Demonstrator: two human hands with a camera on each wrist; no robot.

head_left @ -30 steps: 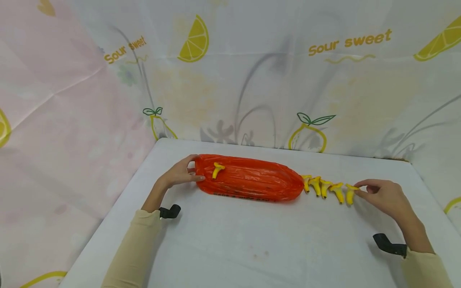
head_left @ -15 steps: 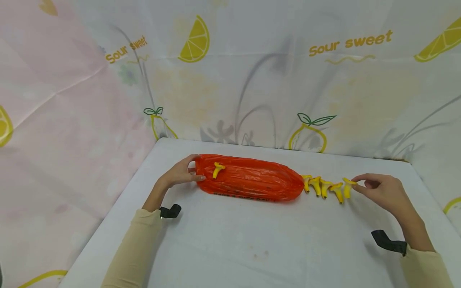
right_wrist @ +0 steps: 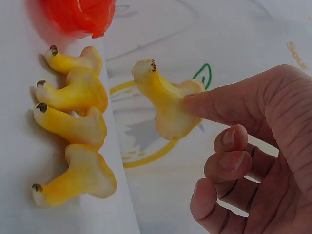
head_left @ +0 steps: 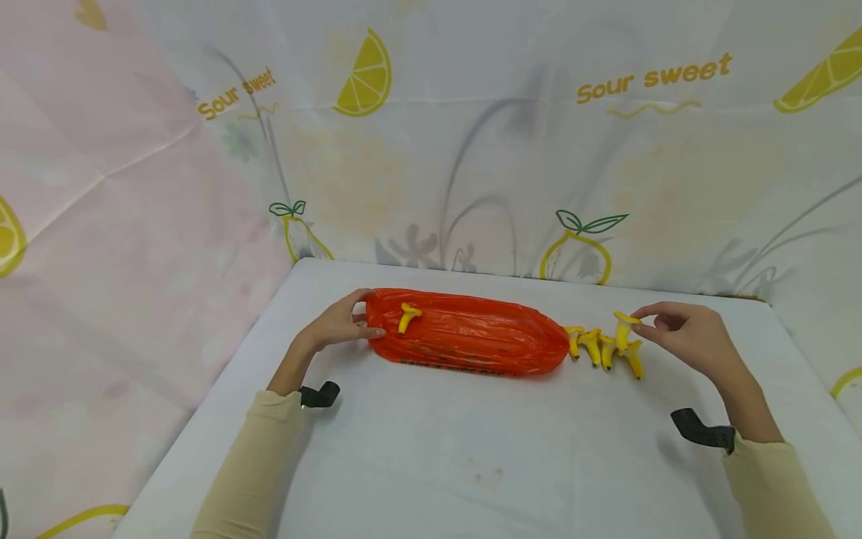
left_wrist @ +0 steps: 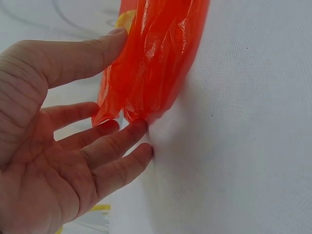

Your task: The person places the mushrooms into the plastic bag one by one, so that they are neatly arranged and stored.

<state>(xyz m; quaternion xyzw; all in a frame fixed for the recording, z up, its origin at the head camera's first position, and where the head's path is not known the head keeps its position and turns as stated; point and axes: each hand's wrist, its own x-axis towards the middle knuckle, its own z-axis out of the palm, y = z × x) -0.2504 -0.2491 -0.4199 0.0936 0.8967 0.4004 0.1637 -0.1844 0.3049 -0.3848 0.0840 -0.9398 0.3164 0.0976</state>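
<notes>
My right hand (head_left: 694, 337) pinches a yellow chanterelle mushroom (right_wrist: 168, 100) by its cap, between thumb and fingertips, with the stem hanging down in the head view. Just below it, several more chanterelles (right_wrist: 73, 92) lie side by side in a row on the table. At the row's left end is a long, puffed red plastic bag (head_left: 471, 333) with dark print along its lower edge. One further chanterelle (head_left: 407, 318) shows on the bag's left part. My left hand (head_left: 334, 322) holds the bag's left end, its thumb (left_wrist: 87, 56) against one side and its fingers around the end.
A white cloth covers the table (head_left: 438, 464). Behind it hangs a pale curtain (head_left: 431, 150) printed with lemons and lettering, and a pink stretch of it (head_left: 135, 247) stands at the left. Black camera mounts sit on both wrists.
My right hand has lifted the end chanterelle off the table and carried it left, over the others in the row. My left hand and the bag stay in place.
</notes>
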